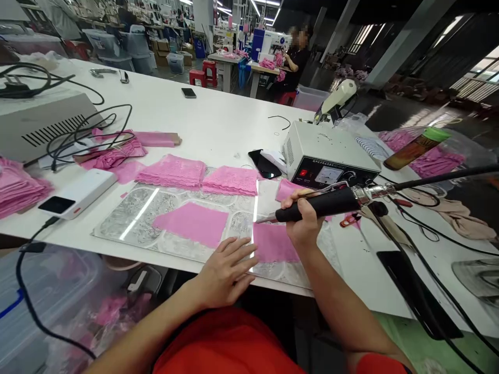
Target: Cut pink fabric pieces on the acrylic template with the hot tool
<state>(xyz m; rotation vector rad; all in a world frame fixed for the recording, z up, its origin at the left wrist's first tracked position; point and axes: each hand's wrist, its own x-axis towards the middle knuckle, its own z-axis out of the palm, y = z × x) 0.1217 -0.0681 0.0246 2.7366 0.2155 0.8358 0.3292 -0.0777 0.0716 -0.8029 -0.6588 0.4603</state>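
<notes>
My right hand (304, 221) is wrapped round the thick black grip of a corded hand tool (331, 202). Its narrow metal tip points left, over the upper left corner of a pink fabric piece (275, 243). My left hand (228, 267) lies with fingers apart at that piece's left edge, on a glossy marble-patterned board (128, 218). Another flat pink fabric piece (195, 224) lies just left of the fingertips. Behind them sit two stacks of pink fabric, a left stack (173, 171) and a right stack (236, 180).
A grey control box (327, 153) with dials stands at the back right, near a green-capped bottle (417, 148). Cables cross the right side above a black slab (419, 293). To the left are a white power bank (80, 195) and more pink fabric (19, 187). A person sits beyond the table.
</notes>
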